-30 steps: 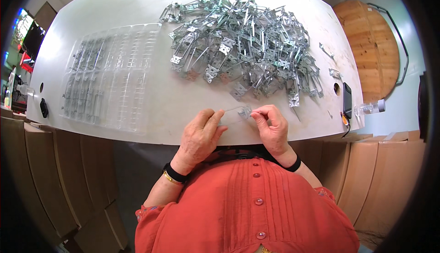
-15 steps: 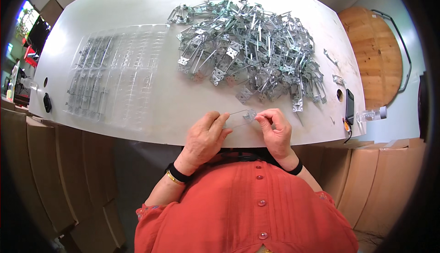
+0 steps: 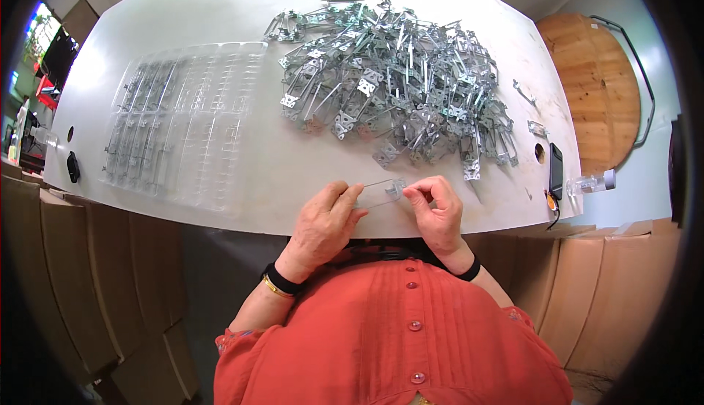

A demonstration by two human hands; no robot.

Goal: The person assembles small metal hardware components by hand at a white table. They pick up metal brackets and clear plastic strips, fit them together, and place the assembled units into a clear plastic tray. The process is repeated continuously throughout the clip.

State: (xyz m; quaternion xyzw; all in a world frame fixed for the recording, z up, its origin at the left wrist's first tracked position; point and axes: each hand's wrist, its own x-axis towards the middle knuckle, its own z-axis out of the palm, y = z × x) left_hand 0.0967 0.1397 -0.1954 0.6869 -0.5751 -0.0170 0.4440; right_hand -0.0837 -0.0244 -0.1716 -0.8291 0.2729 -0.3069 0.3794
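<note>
Thin silver metal frame with a small flat plate at one end [image 3: 395, 188]: it is held out over the near edge of the big white surface [image 3: 271, 170], between the person's two hands. That surface is the biggest thing. Next in size is the messy pile of shiny silver metal parts [image 3: 400, 75], around the middle and toward the far side. Its parts lie across each other, and some poke out at the sides. Then comes the wide, clear plastic tray with rows of slots [image 3: 202, 115], flat on the left. Grey metal parts sit in its left rows.

Smaller are the hands, which are apart. The left hand [image 3: 324, 218] pinches the left end of the frame. The right hand [image 3: 438, 214] pinches the plate end (just the thumb and fingertips do it). I cannot tell if the frame touches the surface.

On the right, a flat black phone-shaped thing [image 3: 556, 167] lies near the edge, with a clear bottle with a pale cap [image 3: 587, 184] just beside it. Smallest are the loose silver bits [image 3: 537, 128], right of the pile.
</note>
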